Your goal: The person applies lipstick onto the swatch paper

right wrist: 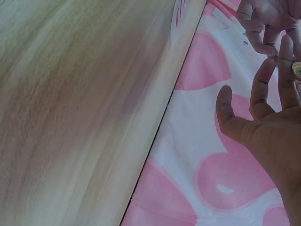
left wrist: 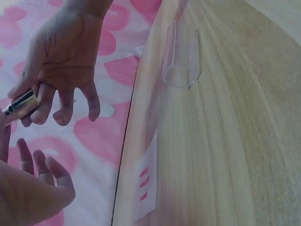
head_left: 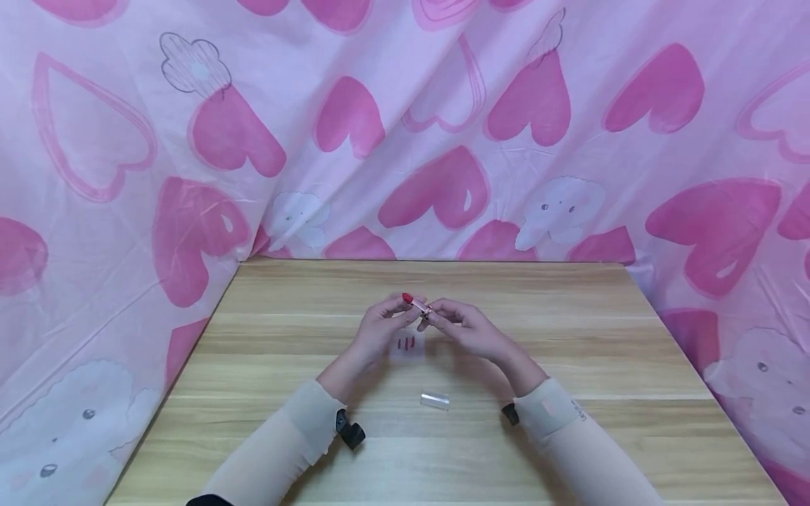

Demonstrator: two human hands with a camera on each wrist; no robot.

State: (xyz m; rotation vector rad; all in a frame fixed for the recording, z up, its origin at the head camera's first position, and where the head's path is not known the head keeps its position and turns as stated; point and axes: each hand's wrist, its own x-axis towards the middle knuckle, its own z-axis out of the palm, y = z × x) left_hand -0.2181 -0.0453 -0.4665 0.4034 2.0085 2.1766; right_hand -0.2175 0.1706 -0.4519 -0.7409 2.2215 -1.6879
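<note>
A lipstick (head_left: 418,305) with its red tip exposed is held above the table between both hands. My right hand (head_left: 471,329) pinches its base between thumb and index finger, the other fingers spread apart in the left wrist view. Thumb and finger of my left hand (head_left: 380,327) pinch the tube nearer the red end. In the left wrist view the gold and black base (left wrist: 24,104) shows, while the tip lies outside the frame. Below the hands lies a small pale sheet (head_left: 408,353) with 3 red strokes. A clear cap (head_left: 434,400) lies on its side nearer the person.
The wood-grain table (head_left: 285,365) reaches back to a pink and white heart-patterned cloth (head_left: 436,190), which also hangs along both sides. Dark wrist cameras (head_left: 351,432) sit at both cuffs.
</note>
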